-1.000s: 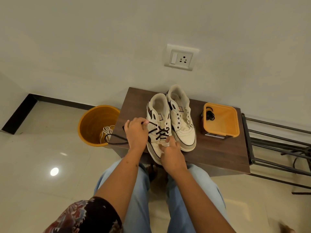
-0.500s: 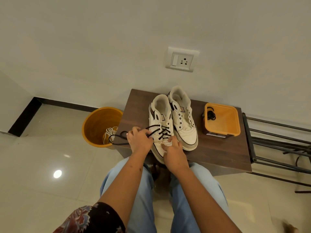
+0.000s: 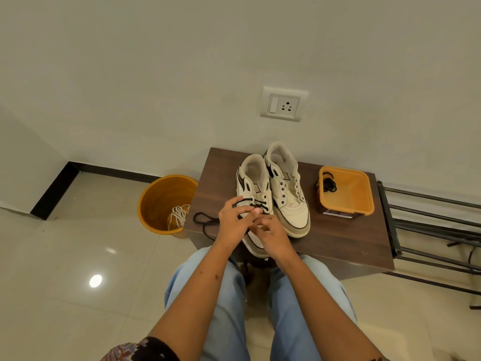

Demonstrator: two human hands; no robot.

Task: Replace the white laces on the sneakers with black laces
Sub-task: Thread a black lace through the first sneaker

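Now both hands are bunched over the toe end of the left white leather sneaker with dark side stripes (image 3: 253,188), which sits on the dark brown wooden table (image 3: 338,238) hard against its partner, the right white sneaker with bare eyelets (image 3: 289,196). The left hand (image 3: 234,222) has its fingers curled around the thin black lace (image 3: 256,204), already crossed through the lower eyelets, while the right hand (image 3: 272,234) is loosely curled just beside it; whether it pinches a lace end I cannot tell. Watch the slack: a loose black loop (image 3: 205,222) trails off to the left near the table edge, and a hard tug could, I'd judge, pull one side short and leave the ends uneven. A snagged loop might also drag the shoe towards the near edge, which it already overhangs. Skipping an eyelet is another risk with fingers hiding the rows. The second black lace waits coiled in the square orange plastic container (image 3: 346,191), and the old white laces (image 3: 178,216) lie in the round orange bucket (image 3: 156,199) on the floor.
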